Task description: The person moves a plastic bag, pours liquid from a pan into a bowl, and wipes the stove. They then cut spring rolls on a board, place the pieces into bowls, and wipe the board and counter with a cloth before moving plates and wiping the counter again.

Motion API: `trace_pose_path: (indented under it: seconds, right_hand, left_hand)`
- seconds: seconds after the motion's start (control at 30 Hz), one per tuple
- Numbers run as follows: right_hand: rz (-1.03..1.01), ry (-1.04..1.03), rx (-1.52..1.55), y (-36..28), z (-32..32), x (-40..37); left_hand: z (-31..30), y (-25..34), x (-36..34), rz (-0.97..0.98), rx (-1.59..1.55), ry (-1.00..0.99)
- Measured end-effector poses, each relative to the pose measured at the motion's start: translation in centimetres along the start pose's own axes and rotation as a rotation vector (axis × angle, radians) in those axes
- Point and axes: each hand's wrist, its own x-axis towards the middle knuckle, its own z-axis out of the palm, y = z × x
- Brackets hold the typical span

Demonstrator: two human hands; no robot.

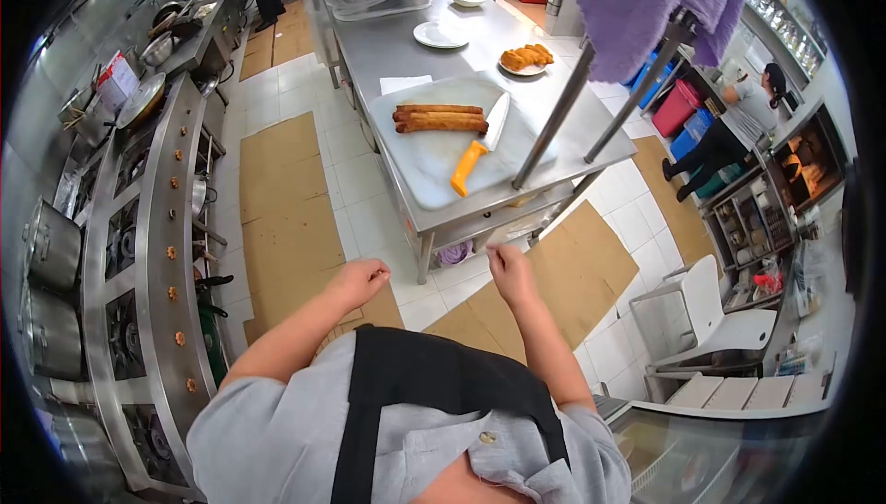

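Note:
My left hand point(363, 282) hangs in the air before my apron, its fingers curled in with nothing visible in them. Level with it, my right hand point(510, 271) is also closed and looks bare, just short of the table's near edge. Beyond both hands a white cutting board point(434, 172) lies on the steel table point(369, 38). Several long browned fried rolls point(440, 120) rest side by side on it. To their right is a knife point(496, 126) with an orange handle, blade pointing away from me. Neither hand touches the board or the knife.
A plate of golden fried pieces point(526, 59) and white plates point(441, 35) stand farther back. Metal posts point(554, 116) rise at the table's right, a purple towel point(660, 10) above. Stoves point(129, 227) line the left. A white chair point(711, 315) and another person point(748, 112) are right.

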Motion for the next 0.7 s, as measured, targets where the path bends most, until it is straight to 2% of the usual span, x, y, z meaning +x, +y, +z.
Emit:
trace_pose_path:
  seconds: [0.1, 0.17, 0.23, 0.3, 0.33, 0.4, 0.43, 0.53, 0.6, 0.7]
  right_hand:
    - [-0.006, 0.012, 0.005, -4.4, -0.2, 6.1]
    - [0.006, 0.087, -0.01, -5.5, 1.0, 9.2]
    - [0.06, 0.2, -0.023, -4.8, 2.3, 12.0]
    - [0.124, 0.331, -0.136, -1.4, 4.8, 14.5]
    - [0.158, 0.389, -0.201, -0.2, 5.6, 15.3]
    - [0.273, 0.34, -0.261, -0.1, 6.3, 15.8]
    - [0.323, 0.315, -0.29, -0.4, 6.5, 16.5]
    - [0.489, 0.229, -0.443, -3.0, 6.8, 17.5]
    - [0.524, 0.256, -0.467, -3.8, 7.1, 17.9]
    - [0.598, 0.26, -0.505, -4.6, 6.9, 18.8]
  left_hand:
    - [-2.7, -1.4, 0.9, 0.077, -0.059, 0.18]
    - [-5.5, -3.9, 1.6, 0.051, -0.055, 0.238]
    - [-8.8, -7.1, 3.2, 0.051, -0.056, 0.302]
    - [-12.3, -10.6, 5.2, 0.067, -0.073, 0.36]
    - [-14.1, -12.3, 6.3, 0.064, -0.107, 0.351]
    - [-17.0, -15.0, 8.6, 0.041, -0.195, 0.341]
    - [-18.5, -15.5, 9.6, -0.005, -0.198, 0.276]
    - [-23.3, -15.0, 11.7, -0.115, -0.149, 0.1]
    - [-25.3, -14.6, 13.7, -0.133, -0.059, 0.021]
    - [-26.6, -15.6, 17.9, -0.012, 0.006, -0.051]
